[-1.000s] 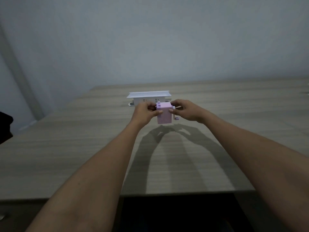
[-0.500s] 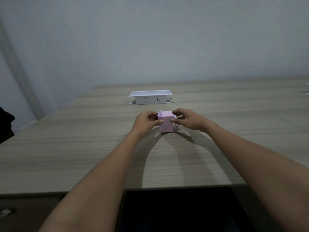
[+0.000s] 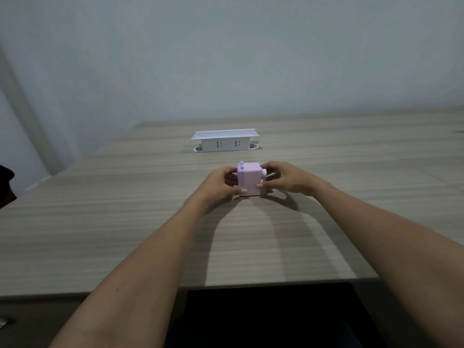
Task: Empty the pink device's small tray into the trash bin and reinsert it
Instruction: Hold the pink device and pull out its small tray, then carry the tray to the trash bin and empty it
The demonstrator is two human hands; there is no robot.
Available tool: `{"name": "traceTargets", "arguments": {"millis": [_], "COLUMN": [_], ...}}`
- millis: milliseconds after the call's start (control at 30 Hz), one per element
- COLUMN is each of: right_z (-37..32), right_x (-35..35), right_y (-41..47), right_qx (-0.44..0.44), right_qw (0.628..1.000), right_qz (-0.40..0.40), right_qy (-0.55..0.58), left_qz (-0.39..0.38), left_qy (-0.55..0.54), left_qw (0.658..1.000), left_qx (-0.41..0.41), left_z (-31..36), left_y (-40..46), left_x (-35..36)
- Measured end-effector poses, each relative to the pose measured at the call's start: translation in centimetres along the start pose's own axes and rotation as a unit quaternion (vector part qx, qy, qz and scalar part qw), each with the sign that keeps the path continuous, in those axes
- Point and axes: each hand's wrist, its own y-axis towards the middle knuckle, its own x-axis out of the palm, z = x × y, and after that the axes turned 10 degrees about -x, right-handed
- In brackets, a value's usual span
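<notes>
The pink device [image 3: 249, 179] is a small boxy block with little studs on top and a crank on its right side. It stands upright on the wooden table [image 3: 125, 222], in the middle of the view. My left hand [image 3: 221, 185] grips its left side, thumb on the lower front. My right hand [image 3: 283, 178] holds its right side around the crank. The small tray is not distinguishable in the body. No trash bin is in view.
A white pop-up socket box [image 3: 224, 141] rises from the table behind the device. The table's near edge runs below my forearms, with a dark gap [image 3: 271, 317] under it. A dark object [image 3: 6, 184] sits at the far left edge.
Both hands brought the pink device down from the air and toward me; it now rests on the table. My grip has slid lower on its sides.
</notes>
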Motion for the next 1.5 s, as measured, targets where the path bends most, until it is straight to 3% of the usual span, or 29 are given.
{"name": "traceTargets", "arguments": {"millis": [367, 767, 1067, 1200, 1500], "right_z": [0.2, -1.1, -5.2, -7.1, -9.6], "right_x": [-0.7, -0.6, -2.1, -2.2, -3.4], "right_y": [0.9, 0.4, 0.4, 0.0, -3.0], "right_qx": [0.018, 0.022, -0.027, -0.043, -0.05], "right_qw": [0.999, 0.999, 0.997, 0.997, 0.997], "right_qz": [-0.038, -0.023, 0.021, 0.043, 0.061], "right_qy": [-0.018, -0.029, -0.074, -0.043, -0.01], "left_qz": [0.005, 0.044, 0.069, 0.074, 0.033], "left_qy": [0.011, 0.03, 0.019, 0.011, -0.002], "left_qw": [0.999, 0.998, 0.997, 0.997, 0.997], "left_qx": [-0.032, -0.042, 0.0, 0.033, 0.069], "left_z": [-0.3, -0.8, 3.5, 6.2, 9.9], "left_y": [-0.6, -3.5, -4.7, -5.5, -5.8], "left_x": [-1.9, -7.3, -8.4, -7.5, -3.3]}}
